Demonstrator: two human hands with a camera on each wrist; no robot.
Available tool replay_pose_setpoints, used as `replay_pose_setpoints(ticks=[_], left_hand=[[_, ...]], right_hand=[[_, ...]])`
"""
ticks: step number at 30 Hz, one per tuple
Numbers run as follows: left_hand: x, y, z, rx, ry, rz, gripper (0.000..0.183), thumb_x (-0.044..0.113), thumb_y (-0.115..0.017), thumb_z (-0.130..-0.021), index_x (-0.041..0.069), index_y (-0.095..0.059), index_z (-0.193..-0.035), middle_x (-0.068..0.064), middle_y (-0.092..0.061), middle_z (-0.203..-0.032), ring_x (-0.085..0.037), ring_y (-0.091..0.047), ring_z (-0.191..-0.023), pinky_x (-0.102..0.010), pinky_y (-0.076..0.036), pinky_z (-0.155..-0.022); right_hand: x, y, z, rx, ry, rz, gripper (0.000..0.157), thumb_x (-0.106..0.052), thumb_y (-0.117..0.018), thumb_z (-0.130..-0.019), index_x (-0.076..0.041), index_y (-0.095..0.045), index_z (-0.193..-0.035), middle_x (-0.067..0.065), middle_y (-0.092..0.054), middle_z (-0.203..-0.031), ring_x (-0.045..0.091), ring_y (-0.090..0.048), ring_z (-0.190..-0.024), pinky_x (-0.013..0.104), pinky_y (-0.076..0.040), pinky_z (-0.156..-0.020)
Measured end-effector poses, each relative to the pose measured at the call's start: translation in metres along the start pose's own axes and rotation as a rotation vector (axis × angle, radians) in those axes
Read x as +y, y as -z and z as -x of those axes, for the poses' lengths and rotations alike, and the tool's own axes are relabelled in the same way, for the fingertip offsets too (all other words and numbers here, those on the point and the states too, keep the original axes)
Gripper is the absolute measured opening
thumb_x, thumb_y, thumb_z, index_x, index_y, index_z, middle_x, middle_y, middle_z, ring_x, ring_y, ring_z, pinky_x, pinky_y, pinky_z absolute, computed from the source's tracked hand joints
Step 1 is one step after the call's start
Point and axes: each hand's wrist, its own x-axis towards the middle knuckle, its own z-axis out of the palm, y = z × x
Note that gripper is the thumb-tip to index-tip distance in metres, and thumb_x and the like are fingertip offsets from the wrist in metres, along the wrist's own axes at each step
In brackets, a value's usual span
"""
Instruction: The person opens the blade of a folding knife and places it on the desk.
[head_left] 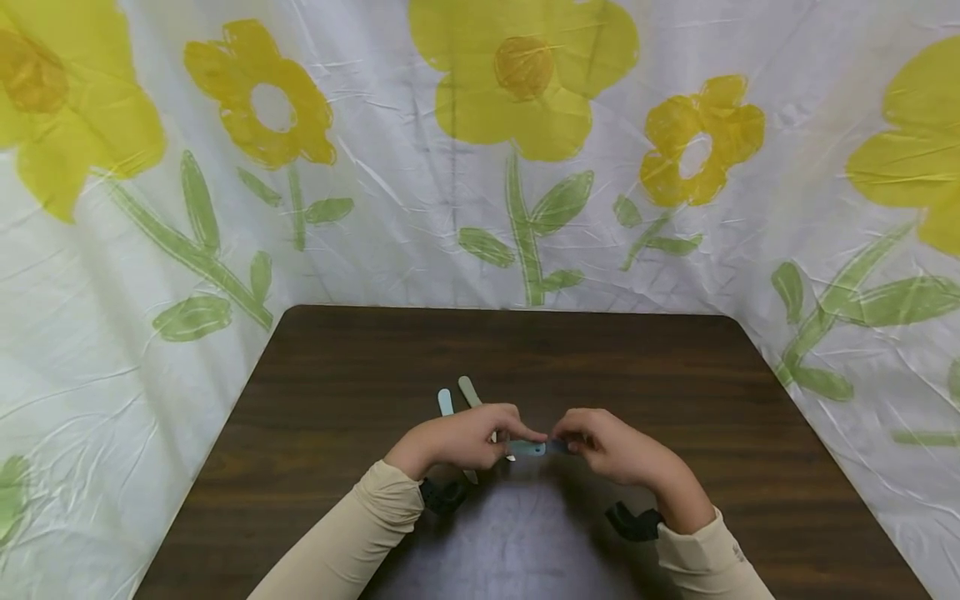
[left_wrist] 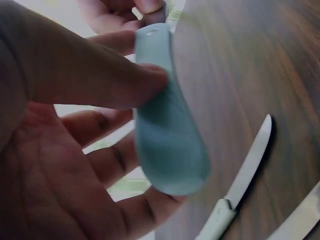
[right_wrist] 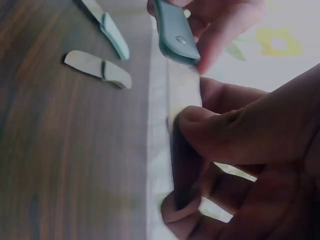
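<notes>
My left hand (head_left: 468, 437) grips the blue-green handle of a knife (left_wrist: 167, 135), its thumb pressed along the handle's flat side. From the handle's far end a blade runs toward my right hand (head_left: 622, 446). There, my right thumb and fingers pinch a dark flat piece (right_wrist: 186, 160) in line with the blade. Whether this is the blade's own dark part or a cover over it, I cannot tell. Beneath and beside my left hand, a light blue-handled knife (head_left: 446, 402) and a pale green-handled knife (head_left: 469, 392) lie on the table, partly hidden by that hand.
The dark wooden table (head_left: 360, 358) has rounded far corners. Behind and at both sides hangs a white sheet (head_left: 390, 233) with yellow flowers. The blades of the two lying knives are bare, as the left wrist view shows with one blade (left_wrist: 250, 160).
</notes>
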Motion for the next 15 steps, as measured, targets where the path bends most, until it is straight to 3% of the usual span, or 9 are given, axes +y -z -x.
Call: replay_pose_setpoints(ticks=[4,7,11,15], left_hand=[[0.007,0.001,0.001,-0.046,0.042,-0.01,0.067,-0.018,-0.045,-0.093,0.017,-0.067,-0.145,0.001,-0.062,-0.105,-0.008,-0.036,-0.074,-0.022,-0.036,-0.069],[0.007,0.001,0.0,-0.022,0.039,-0.059,0.065,-0.018,-0.046,-0.093,0.016,-0.068,-0.144,-0.001,-0.063,-0.105,-0.008,-0.036,-0.075,-0.023,-0.037,-0.071],[-0.002,-0.001,-0.002,0.127,0.025,-0.109,0.051,-0.01,-0.052,-0.101,0.013,-0.068,-0.143,-0.007,-0.066,-0.116,-0.01,-0.052,-0.087,-0.025,-0.045,-0.079],[-0.013,0.002,0.0,0.284,0.034,-0.063,0.04,0.004,-0.06,-0.105,0.011,-0.065,-0.145,-0.011,-0.065,-0.127,-0.026,-0.063,-0.113,-0.038,-0.054,-0.094]], right_hand=[[-0.007,0.001,0.001,-0.059,0.002,0.001,0.03,0.011,-0.057,-0.101,-0.004,-0.074,-0.119,0.008,-0.074,-0.11,0.016,-0.068,-0.094,0.03,-0.059,-0.081],[-0.009,0.001,-0.001,-0.056,-0.017,0.019,0.026,0.01,-0.058,-0.101,-0.004,-0.073,-0.116,0.009,-0.073,-0.108,0.016,-0.069,-0.092,0.028,-0.058,-0.078],[-0.006,-0.001,-0.007,0.019,-0.04,0.056,0.02,0.009,-0.06,-0.101,-0.004,-0.073,-0.11,0.007,-0.072,-0.1,0.01,-0.063,-0.082,0.027,-0.055,-0.071],[0.001,-0.005,-0.012,0.084,-0.056,0.099,0.016,0.008,-0.062,-0.1,-0.003,-0.073,-0.107,0.005,-0.07,-0.096,0.005,-0.058,-0.079,0.026,-0.054,-0.07]])
